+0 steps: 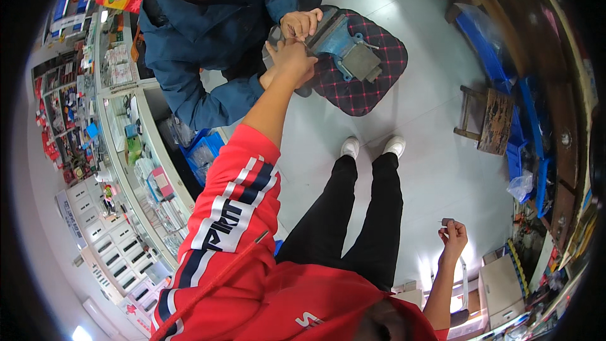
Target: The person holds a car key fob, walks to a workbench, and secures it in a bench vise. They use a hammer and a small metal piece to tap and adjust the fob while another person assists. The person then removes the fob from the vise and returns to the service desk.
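Note:
Stretched far forward, my left hand [293, 62] meets the fingers of a person in a dark blue jacket [189, 57]. My fingers there are closed; whatever sits between them is too small to make out. One hand of that person [302, 23] is right beside mine, next to a blue bench vise [331, 41]. The vise rests on a dark cushion with pink checks [391, 66]. Low on the right, my right hand [453, 239] pinches a small grey-brown flat piece [447, 221] with a thin pin at its side, held up between the fingertips.
Glass display cases [148, 170] with packaged goods line the left. A blue bin [205, 148] stands beside them. Toward the right are a small wooden stool [495, 121] and blue trays [483, 47] along dark wooden drawers [564, 142]. My feet in white shoes [394, 146] stand on the pale floor.

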Available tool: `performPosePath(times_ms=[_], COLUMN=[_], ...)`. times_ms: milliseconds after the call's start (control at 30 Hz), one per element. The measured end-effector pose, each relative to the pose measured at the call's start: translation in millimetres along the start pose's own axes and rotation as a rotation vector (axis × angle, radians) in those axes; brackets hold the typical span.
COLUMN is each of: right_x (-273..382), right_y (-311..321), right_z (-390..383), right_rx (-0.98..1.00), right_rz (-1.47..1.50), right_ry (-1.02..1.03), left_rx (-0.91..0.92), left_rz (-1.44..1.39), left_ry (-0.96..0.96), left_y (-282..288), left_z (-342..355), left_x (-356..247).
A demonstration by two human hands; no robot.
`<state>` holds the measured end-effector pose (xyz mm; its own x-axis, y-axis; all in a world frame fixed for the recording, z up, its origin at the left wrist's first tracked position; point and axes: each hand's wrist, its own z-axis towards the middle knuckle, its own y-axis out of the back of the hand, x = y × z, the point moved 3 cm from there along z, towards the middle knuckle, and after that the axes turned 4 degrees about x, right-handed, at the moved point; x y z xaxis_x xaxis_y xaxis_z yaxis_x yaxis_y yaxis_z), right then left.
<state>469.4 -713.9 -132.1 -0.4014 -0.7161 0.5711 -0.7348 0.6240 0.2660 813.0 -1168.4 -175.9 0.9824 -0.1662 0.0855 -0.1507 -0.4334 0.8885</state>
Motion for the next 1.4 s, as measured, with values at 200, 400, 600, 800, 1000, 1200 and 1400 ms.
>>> performPosePath(times_ms=[200,400,600,800,1000,1200,1400], right_x=[-19.0,50.7,160.6,199.4,207.0,220.7,213.8], right_y=[-47.6,-158.6,-319.4,-413.8,-437.7,-445.6,-461.1], right_z=[-38.7,-32.4,10.0,42.9,67.4,70.9,74.7], right_rx=[0.052,0.213,0.490,0.738,0.843,0.987,1.004], right_rz=[0.055,-0.145,-0.164,-0.221,-0.296,-0.373,-0.455], right_ry=[-0.060,0.250,0.731,0.840,0.904,1.039,1.089], left_rx=[-0.423,-0.662,-0.180,-0.117,-0.235,-0.456,-0.612], left_rz=[-0.196,-0.792,-0.987,-1.194,-1.174,-1.230,-1.363], left_ry=[-0.135,-0.420,-0.115,0.119,0.463,0.492,0.413], left_y=[9.1,9.2,-70.2,-121.9,-136.9,-104.6,-78.7], left_z=[-22.5,-94.3,-176.9,-199.4,-205.2,-168.5,-109.7], left_x=[9.1,19.8,10.5,-8.0,-25.5,-46.4,-42.4])
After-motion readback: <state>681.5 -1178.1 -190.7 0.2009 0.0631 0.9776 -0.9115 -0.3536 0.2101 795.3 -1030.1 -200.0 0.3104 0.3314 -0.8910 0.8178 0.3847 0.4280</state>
